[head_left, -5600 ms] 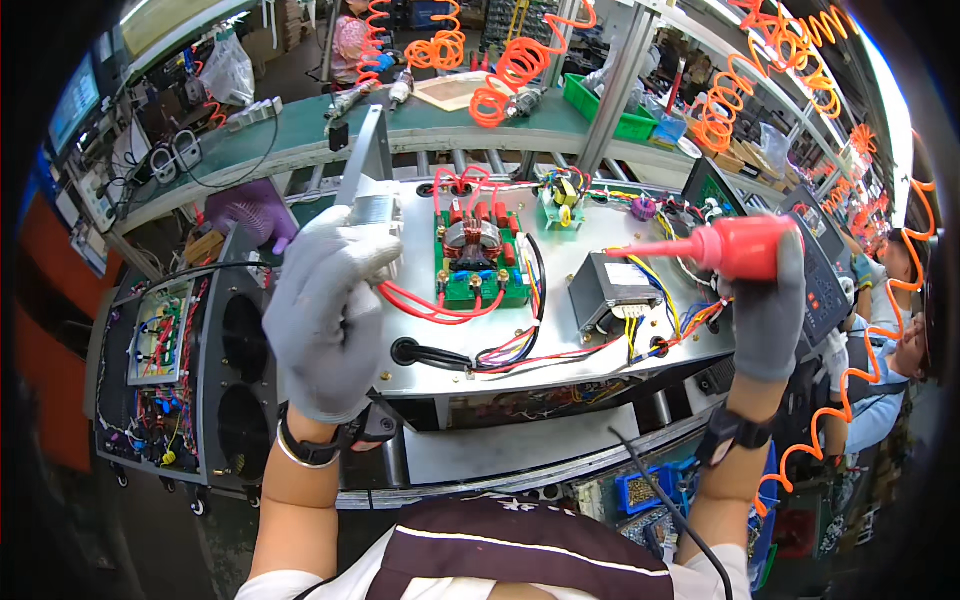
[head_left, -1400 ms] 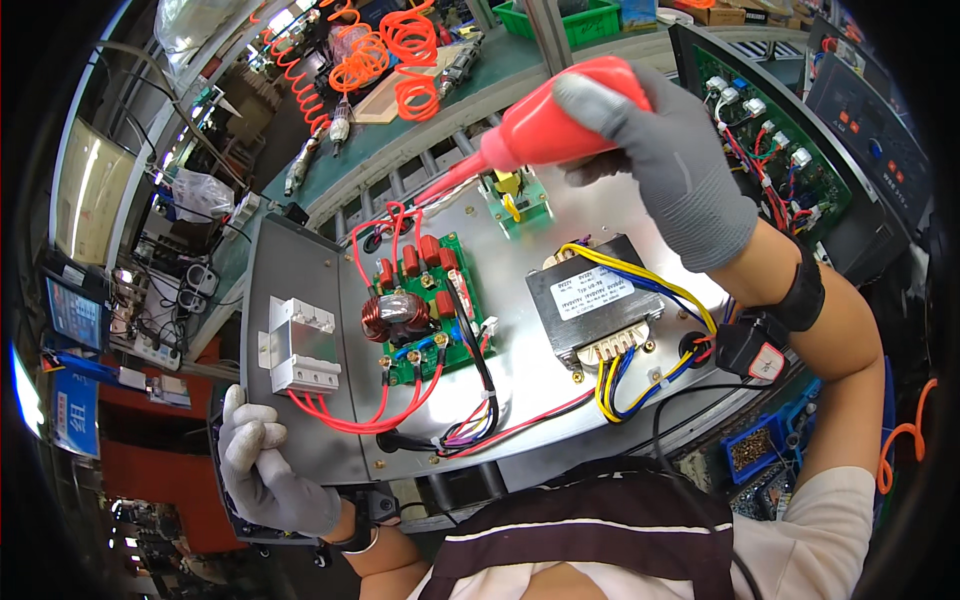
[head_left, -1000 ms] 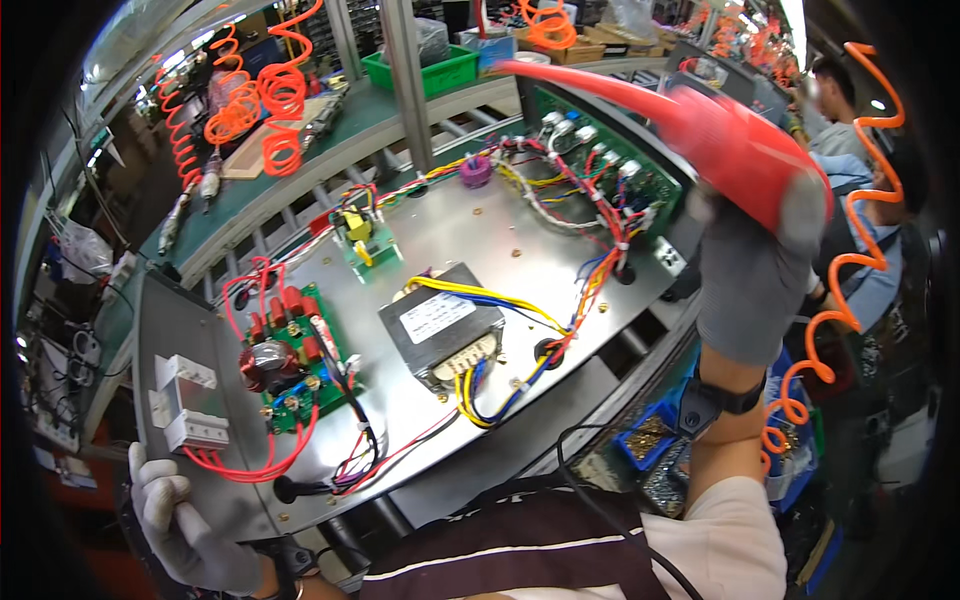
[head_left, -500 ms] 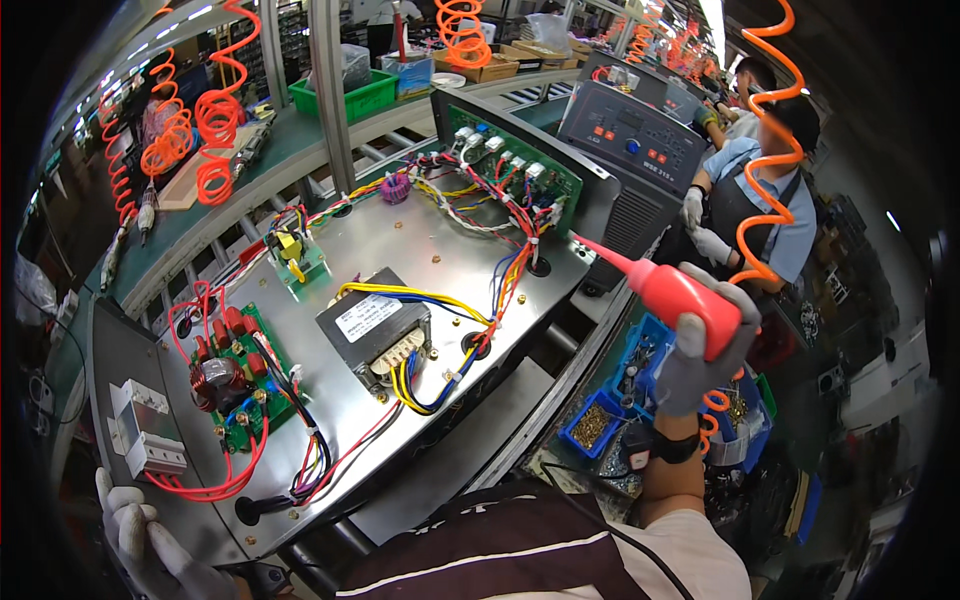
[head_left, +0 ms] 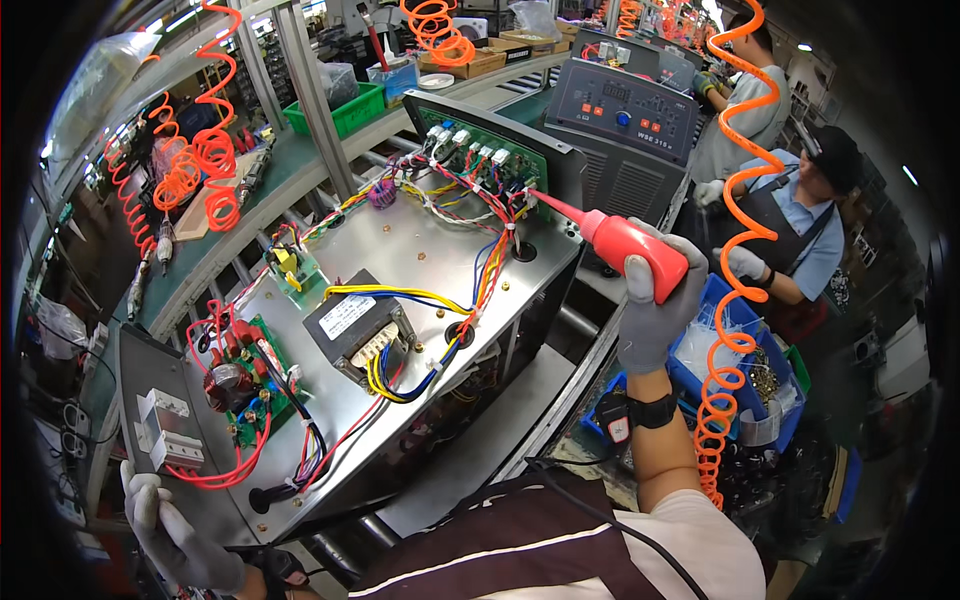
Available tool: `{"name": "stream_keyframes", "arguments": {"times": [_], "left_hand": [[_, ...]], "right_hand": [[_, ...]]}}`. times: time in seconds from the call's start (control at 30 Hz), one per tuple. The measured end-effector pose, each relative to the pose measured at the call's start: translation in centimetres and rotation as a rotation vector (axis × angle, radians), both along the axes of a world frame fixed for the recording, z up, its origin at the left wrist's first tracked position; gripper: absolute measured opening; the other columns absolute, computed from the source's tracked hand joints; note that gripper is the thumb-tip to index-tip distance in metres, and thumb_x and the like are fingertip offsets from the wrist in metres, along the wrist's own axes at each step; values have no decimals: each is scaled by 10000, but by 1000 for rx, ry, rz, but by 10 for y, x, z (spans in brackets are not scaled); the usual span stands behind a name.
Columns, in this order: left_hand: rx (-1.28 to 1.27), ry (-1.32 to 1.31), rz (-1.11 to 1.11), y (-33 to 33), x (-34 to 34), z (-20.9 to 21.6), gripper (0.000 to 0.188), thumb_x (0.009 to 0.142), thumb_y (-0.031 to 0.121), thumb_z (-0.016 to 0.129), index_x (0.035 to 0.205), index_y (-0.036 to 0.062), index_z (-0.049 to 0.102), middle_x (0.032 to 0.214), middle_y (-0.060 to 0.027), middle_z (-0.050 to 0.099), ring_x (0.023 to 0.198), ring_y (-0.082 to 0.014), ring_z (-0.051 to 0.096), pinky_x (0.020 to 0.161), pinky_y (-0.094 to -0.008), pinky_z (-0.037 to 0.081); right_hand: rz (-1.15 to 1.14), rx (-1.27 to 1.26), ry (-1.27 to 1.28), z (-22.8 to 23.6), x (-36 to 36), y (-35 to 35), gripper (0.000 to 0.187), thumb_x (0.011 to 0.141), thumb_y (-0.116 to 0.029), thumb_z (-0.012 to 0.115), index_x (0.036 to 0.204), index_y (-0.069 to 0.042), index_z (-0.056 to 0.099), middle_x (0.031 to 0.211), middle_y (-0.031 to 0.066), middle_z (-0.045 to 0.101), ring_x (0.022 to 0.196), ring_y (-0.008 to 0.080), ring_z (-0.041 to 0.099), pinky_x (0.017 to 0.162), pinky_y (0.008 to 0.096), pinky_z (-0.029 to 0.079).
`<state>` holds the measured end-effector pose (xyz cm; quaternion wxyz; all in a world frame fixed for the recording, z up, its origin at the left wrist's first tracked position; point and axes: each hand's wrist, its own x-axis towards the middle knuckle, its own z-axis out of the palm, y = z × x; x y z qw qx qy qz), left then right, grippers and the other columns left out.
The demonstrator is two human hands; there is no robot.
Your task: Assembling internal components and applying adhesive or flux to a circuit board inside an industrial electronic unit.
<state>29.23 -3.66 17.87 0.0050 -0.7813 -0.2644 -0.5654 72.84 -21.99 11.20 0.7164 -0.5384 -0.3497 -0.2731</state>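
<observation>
My right hand (head_left: pixel 655 300), in a grey glove, is closed round a red squeeze bottle (head_left: pixel 632 250) with a long tapered nozzle. The nozzle points left, its tip at the near end of a green circuit board (head_left: pixel 490 160) lined with white connectors. Whether the tip touches the board or only overlaps it, I cannot tell. My gloved left hand (head_left: pixel 180 535) is at the lower left, beside the edge of a dark end panel (head_left: pixel 150 365), fingers loosely apart. Between the hands lies the metal chassis (head_left: pixel 400 250), carrying a transformer (head_left: pixel 358 322) and a second green board (head_left: pixel 262 385).
An orange coiled hose (head_left: pixel 745 200) hangs right of my right hand, above blue parts bins (head_left: pixel 715 375). A finished-looking machine (head_left: pixel 620 130) stands behind the chassis. Co-workers (head_left: pixel 800 210) are at the right. A green crate (head_left: pixel 345 108) sits at the back on the roller line.
My right hand has brought the bottle left, its nozzle tip now over the connector board's end. The view has shifted somewhat. My left hand stays by the end panel.
</observation>
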Motion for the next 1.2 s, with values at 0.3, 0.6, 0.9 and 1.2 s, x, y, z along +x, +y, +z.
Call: {"name": "stream_keyframes", "arguments": {"times": [0.3, 0.6, 0.9, 1.2], "left_hand": [[-18, -38, -8, 7, -16, -12, 299, 895, -85, 395, 1142, -74, 563, 999, -144, 559, 1108, -305, 553, 1156, -563, 323], [-50, -72, 58, 2, -6, -7, 274, 917, -81, 398, 1130, -97, 571, 1099, -168, 592, 1233, -361, 529, 1127, -502, 366], [102, -225, -63, -2, 14, 0, 237, 962, 107, 636, 1023, -120, 662, 1078, -234, 680, 858, -263, 645, 706, -341, 534], [131, -204, -69, -4, 17, 3, 179, 935, 53, 626, 982, -118, 658, 1001, -207, 675, 836, -261, 636, 710, -349, 534]], "right_hand": [[15, 20, -37, -8, 6, 0, 449, 862, -143, 785, 1167, -26, 476, 1175, 216, 653, 1083, 269, 655, 950, 375, 529], [33, 29, -102, -10, 10, 0, 455, 853, -125, 796, 1161, -23, 477, 1163, 222, 654, 1060, 263, 665, 935, 373, 541], [39, 23, -81, -15, 9, 1, 453, 852, -117, 797, 1158, -30, 475, 1187, 203, 656, 1069, 252, 671, 925, 361, 553], [72, 74, -31, -23, 7, 6, 460, 861, -138, 792, 1166, -38, 462, 1193, 205, 653, 1083, 253, 663, 952, 363, 540]]}}
